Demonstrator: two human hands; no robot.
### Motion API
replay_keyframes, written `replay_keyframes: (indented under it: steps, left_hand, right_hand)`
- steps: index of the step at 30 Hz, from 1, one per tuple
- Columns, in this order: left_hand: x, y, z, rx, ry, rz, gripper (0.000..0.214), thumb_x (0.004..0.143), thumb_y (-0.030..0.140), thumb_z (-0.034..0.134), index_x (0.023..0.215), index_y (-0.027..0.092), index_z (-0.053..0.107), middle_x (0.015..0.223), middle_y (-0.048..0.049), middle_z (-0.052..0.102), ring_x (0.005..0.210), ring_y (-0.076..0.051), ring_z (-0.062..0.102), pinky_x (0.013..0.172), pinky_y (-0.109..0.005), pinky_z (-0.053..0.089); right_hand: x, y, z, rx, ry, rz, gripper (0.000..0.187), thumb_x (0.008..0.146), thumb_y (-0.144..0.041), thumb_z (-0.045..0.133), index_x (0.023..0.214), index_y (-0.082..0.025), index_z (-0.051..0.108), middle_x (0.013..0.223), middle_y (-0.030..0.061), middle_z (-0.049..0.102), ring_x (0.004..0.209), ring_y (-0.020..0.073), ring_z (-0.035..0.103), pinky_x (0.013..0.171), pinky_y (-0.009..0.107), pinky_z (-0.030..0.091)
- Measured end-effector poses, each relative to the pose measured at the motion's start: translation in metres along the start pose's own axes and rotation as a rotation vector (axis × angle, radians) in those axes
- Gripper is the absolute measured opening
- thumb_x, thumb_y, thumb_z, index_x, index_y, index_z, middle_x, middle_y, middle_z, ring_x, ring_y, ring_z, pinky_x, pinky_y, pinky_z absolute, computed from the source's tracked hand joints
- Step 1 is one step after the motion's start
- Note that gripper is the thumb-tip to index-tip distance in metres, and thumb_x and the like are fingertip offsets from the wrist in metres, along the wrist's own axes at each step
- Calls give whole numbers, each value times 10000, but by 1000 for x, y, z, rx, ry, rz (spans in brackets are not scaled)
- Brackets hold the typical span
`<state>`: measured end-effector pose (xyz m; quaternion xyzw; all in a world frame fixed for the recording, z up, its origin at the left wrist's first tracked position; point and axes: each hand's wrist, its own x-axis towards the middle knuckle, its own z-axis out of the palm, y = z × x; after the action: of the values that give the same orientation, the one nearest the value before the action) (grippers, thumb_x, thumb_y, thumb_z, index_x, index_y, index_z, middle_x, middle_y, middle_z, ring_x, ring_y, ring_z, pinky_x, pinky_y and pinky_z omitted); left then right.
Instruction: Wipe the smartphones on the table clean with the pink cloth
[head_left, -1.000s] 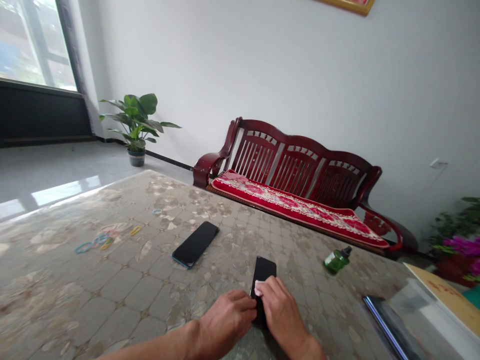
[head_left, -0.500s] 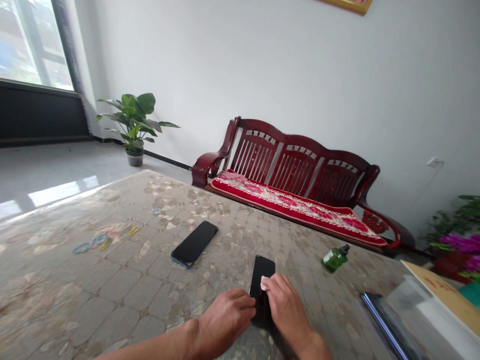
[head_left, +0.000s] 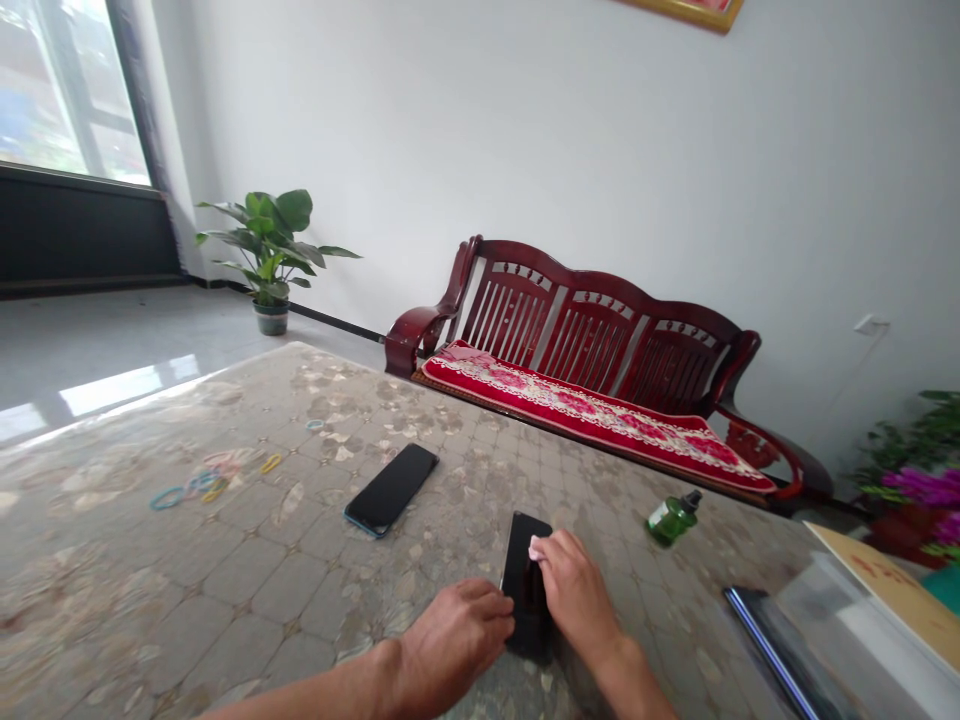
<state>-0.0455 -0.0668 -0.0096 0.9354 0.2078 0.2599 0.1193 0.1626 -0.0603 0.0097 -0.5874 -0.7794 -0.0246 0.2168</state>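
Observation:
A black smartphone [head_left: 520,580] lies screen up on the table in front of me. My left hand [head_left: 463,632] is closed at its left edge, fingertips bent against the side and the lower screen. Pinched in the fingers of my right hand [head_left: 576,592] is a small white wad of tissue or cloth [head_left: 535,547], held against the upper right part of the screen. Farther left rests a second phone [head_left: 392,489] with a dark screen and a blue edge, touched by neither hand.
The patterned tablecloth [head_left: 255,570] bears several coloured rubber bands [head_left: 206,484] at left. To the right stand a green spray bottle [head_left: 673,519], a dark blue-edged object [head_left: 769,645] and a clear box [head_left: 862,620]. Beyond the table are a wooden bench [head_left: 570,290] and a potted plant [head_left: 271,240].
My right hand has slid the white wad slightly up and to the right on the phone screen. My left hand stays at the phone's edge.

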Motion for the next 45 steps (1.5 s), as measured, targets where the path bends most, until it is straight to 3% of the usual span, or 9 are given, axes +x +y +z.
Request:
replay_keyframes:
  steps: [5, 15, 23, 30, 36, 45]
  left_hand:
    - [0, 1, 1, 19, -18, -14, 129, 904, 109, 556, 794, 178, 564, 900, -8, 673, 866, -179, 631, 817, -268, 493]
    - [-1, -1, 2, 16, -43, -21, 133, 927, 143, 529, 816, 186, 589, 915, -21, 679, 874, -180, 629, 821, -268, 500]
    - [1, -1, 3, 61, -30, 7, 146, 917, 142, 554, 777, 180, 572, 873, -17, 674, 849, -185, 621, 803, -276, 486]
    - [1, -3, 4, 67, -22, 31, 161, 926, 141, 516, 775, 180, 556, 824, -27, 651, 780, -183, 605, 727, -274, 469]
    - [1, -2, 6, 84, -42, 18, 128, 907, 120, 536, 796, 180, 554, 840, -29, 649, 794, -188, 602, 745, -279, 477]
    - [3, 10, -16, 50, -171, -49, 119, 902, 90, 517, 851, 170, 590, 955, -48, 674, 899, -201, 621, 823, -286, 512]
  right_hand:
    - [-24, -10, -3, 39, -52, -47, 285, 902, -36, 433, 964, -232, 630, 885, 19, 594, 863, 173, 574, 779, 279, 449]
    - [23, -14, 9, -19, -17, 23, 275, 921, -56, 416, 823, -225, 609, 846, 23, 610, 837, 164, 588, 792, 269, 446]
    - [-15, -31, -1, 25, -83, -137, 244, 914, -39, 455, 907, -229, 607, 872, 12, 583, 836, 174, 553, 742, 280, 434]
    - [6, -8, 4, -74, 31, 3, 262, 925, -43, 437, 869, -222, 619, 845, 24, 590, 831, 179, 570, 761, 291, 435]
    - [-17, -18, -4, 30, -48, -73, 269, 909, -30, 428, 871, -231, 603, 851, 14, 574, 825, 172, 559, 732, 283, 441]
    - [-28, -22, -2, 99, 16, -120, 238, 921, -41, 440, 919, -227, 588, 871, 14, 566, 835, 175, 542, 745, 291, 444]
